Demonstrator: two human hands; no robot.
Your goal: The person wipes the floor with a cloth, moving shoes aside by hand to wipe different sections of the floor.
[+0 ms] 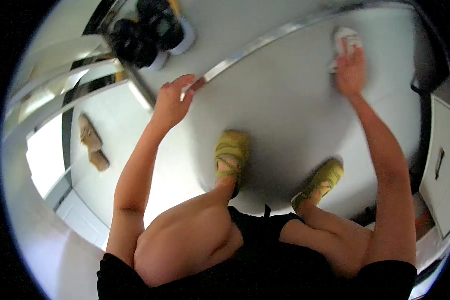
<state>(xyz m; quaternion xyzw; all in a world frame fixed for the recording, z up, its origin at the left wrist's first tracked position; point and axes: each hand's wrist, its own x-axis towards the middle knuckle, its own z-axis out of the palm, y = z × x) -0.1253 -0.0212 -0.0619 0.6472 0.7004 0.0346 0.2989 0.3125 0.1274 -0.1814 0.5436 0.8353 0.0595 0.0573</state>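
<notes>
The person crouches on a grey floor (280,100), with the right arm extended forward. The right hand (351,75) lies over a white cloth (349,36), its fingers stretched out across it; whether they grip the cloth cannot be told. The cloth is on the floor at the upper right of the view, on the person's side of a curved metal strip (265,44). The left hand (172,100) is loosely spread, thumb apart from the fingers, at the left end of the strip; contact with it cannot be confirmed. Black shoes (157,25) with pale soles stand beyond the strip, upper left. Tan shoes (89,134) lie farther left. The person wears yellow-green shoes (231,150). A white cabinet (439,140) with dark handles is at the right.
</notes>
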